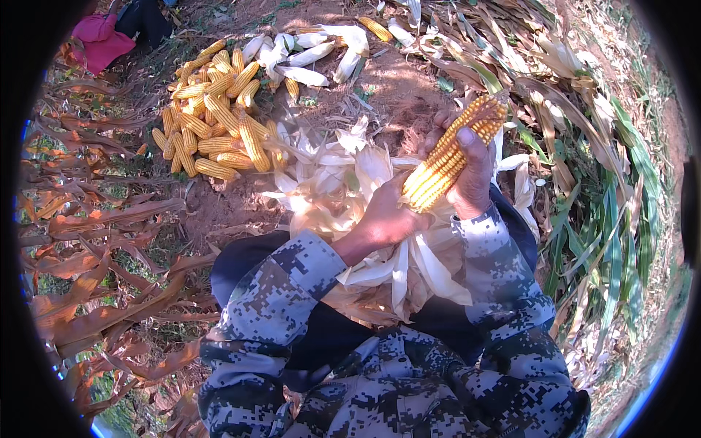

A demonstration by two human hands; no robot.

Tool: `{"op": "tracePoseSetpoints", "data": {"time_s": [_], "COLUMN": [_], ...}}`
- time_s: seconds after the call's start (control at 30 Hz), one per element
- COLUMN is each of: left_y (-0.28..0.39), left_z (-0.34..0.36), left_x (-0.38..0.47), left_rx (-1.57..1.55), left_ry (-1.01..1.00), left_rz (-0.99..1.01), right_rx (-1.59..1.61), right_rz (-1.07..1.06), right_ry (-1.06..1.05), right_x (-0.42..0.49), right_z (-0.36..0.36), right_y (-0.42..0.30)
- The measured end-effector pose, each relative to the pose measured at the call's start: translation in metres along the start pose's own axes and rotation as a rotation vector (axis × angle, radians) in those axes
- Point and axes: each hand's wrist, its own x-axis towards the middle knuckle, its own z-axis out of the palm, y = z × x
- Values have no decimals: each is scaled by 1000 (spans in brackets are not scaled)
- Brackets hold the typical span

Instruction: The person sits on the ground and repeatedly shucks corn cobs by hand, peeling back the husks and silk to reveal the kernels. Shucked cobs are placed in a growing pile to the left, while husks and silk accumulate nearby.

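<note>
A bare yellow corn cob point(452, 159) slants up to the right in front of my chest, kernels fully exposed. My right hand point(473, 167) is wrapped around its middle and upper part, thumb across the kernels. At the lower end, my left hand point(386, 213) grips the base, where pale husk leaves point(427, 265) hang down over my lap. What the left fingers do behind the base is hidden. Loose peeled husks point(328, 191) lie heaped on the ground just beyond my left hand.
A pile of husked corn cobs point(213, 120) lies at the upper left. Beside it are ears in white husk point(306, 55) and a single cob point(375, 29). Cut corn stalks point(608, 219) stretch along the right, dry leaves point(104, 263) along the left. A person in pink point(101, 38) is at the upper left.
</note>
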Motion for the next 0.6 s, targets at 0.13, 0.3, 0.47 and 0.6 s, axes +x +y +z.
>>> {"op": "tracePoseSetpoints", "data": {"time_s": [0.13, 0.3, 0.47, 0.6], "left_y": [-7, -7, -27, -38], "left_z": [-3, -7, -6, 1], "left_x": [2, -4, -9, -16], "left_rx": [50, 145, 270, 221], "left_ry": [-15, -17, -11, 0], "left_rz": [-26, 51, 396, 357], "right_rx": [-91, -260, -945, -962], "right_rz": [-154, -337, -700, -513], "right_ry": [2, -18, -463, -435], "right_x": [-8, -17, -40, -41], "right_z": [10, 19, 44, 47], "right_y": [1, -4, -6, 3]}}
